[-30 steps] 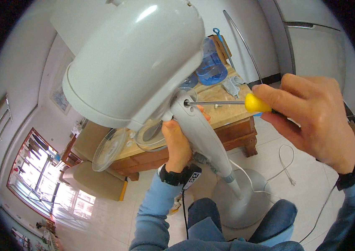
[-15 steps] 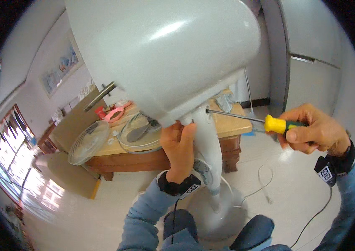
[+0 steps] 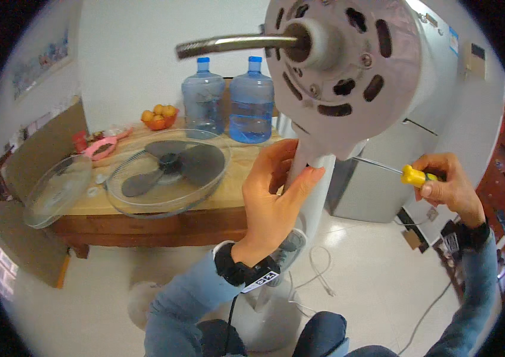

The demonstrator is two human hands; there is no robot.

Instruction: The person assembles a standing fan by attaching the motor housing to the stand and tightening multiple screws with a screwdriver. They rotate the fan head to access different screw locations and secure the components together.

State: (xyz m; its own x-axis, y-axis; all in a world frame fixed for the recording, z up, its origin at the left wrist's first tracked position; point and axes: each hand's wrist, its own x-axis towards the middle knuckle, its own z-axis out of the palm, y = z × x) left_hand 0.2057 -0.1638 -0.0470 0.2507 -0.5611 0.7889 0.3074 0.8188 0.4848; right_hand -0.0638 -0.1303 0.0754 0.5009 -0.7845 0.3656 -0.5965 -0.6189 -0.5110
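Observation:
The white motor housing (image 3: pixel 404 83) of a stand fan fills the upper right, its slotted front bare and a metal shaft (image 3: pixel 237 43) sticking out leftward. Below it, my left hand (image 3: pixel 273 199) wraps round the fan's white neck (image 3: pixel 307 159), thumb at the front and fingers behind. My right hand (image 3: pixel 450 185) grips a screwdriver (image 3: pixel 413 176) by its yellow and dark handle. The screwdriver's shank points left toward the back of the neck, just under the housing; its tip is hidden there. Between my knees stands the round white fan base (image 3: pixel 270 324).
A wooden table (image 3: pixel 145 232) on the left bears a wire grille (image 3: pixel 196 205) with grey fan blades (image 3: pixel 202 166), another grille (image 3: pixel 56 190), two blue water jugs (image 3: pixel 251 110) and a fruit basket (image 3: pixel 158 121). A grey refrigerator (image 3: pixel 377 184) stands behind. A white cord (image 3: pixel 321 273) lies on the floor.
My view has swung round so the housing's slotted front, the jugs and the fruit now show. Both hands keep their holds, and the screwdriver still points at the neck.

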